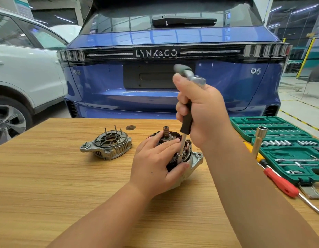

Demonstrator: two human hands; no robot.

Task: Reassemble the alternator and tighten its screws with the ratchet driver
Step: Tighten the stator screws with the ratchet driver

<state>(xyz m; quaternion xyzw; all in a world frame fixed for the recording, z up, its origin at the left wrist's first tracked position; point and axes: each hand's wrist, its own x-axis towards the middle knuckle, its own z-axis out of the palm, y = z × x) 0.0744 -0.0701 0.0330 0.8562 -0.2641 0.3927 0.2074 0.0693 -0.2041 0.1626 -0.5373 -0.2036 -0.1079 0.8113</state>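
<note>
The alternator body [195, 158], with copper windings and its rotor shaft pointing up, rests on the wooden table [65, 185]. My left hand [155, 163] wraps around its near side and grips it. My right hand [203, 111] holds the black-handled driver [186, 120] almost upright, a ratchet head [196, 79] fitted on top. The driver's socket tip [180, 154] sits down on the alternator's rim by my left fingers. The separate rear housing cover [108, 145], with several studs sticking up, lies to the left.
A green socket set case [280, 140] lies open at the right, with a tall socket [259, 140] standing by it. A red-handled screwdriver [282, 183] and a yellow-handled tool [249, 145] lie beside the case. A blue car [155, 95] stands behind the table, a white car [21, 68] to the left.
</note>
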